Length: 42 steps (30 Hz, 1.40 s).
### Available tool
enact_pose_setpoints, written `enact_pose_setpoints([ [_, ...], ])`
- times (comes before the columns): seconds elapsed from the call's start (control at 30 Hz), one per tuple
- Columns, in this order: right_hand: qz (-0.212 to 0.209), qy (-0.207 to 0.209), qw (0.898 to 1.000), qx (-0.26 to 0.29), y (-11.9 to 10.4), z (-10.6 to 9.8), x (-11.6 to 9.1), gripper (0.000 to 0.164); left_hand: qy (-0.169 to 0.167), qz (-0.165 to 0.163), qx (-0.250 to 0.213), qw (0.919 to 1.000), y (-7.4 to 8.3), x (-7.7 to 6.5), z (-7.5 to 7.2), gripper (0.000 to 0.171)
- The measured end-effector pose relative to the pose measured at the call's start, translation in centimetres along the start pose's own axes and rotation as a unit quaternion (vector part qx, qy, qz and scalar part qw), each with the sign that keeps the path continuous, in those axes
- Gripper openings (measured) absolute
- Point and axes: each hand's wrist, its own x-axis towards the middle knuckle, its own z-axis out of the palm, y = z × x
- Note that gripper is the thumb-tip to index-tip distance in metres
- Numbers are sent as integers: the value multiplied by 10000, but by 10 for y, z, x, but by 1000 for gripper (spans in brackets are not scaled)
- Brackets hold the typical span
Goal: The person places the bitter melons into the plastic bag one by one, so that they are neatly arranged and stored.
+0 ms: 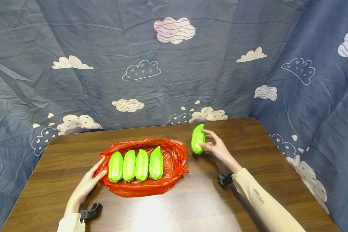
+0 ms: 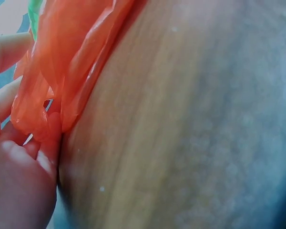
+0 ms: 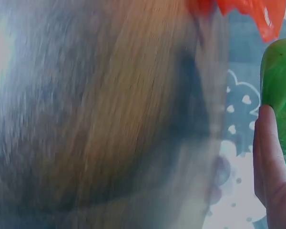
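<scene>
My right hand (image 1: pixel 217 148) pinches a long green fruit (image 1: pixel 198 139) between thumb and fingers, to the right of a red plastic bag (image 1: pixel 145 190). In the right wrist view, the same fruit (image 3: pixel 280 78) shows at the right edge beside the thumb (image 3: pixel 270 143). Several matching green fruits (image 1: pixel 129 166) lie side by side in the wide-mouthed bag, leaving its right end bare. My left hand (image 1: pixel 88 182) grips the bag's left rim. Its fingers lie about the thin plastic (image 2: pixel 43 95) in the left wrist view, some of them behind it.
A brown wooden table (image 1: pixel 61 161) carries the bag. Behind it and to the right hangs a dark blue cloth (image 1: pixel 208 64) with white clouds. Black wrist devices (image 1: pixel 91 212) sit near both forearms.
</scene>
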Motion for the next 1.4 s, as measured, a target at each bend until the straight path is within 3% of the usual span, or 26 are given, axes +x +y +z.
enact_pose_setpoints([
  [0.43, -359, -341, 9984, 283, -11, 17, -5, 59, 49, 70, 20, 10000, -1, 0, 0, 61],
  [0.7, -581, -567, 9966, 132, -19, 28, -7, 58, 65, 61, 14, 10000, -3, 0, 1, 61],
  [1.13, -729, -549, 9958, 33, -37, 32, -8, 58, 67, 58, 55, 9999, 0, 0, 0, 61],
  [1.4, -807, -793, 9935, 88, -37, 44, -10, 58, 37, 14, 13, 10000, -1, 1, 0, 62],
])
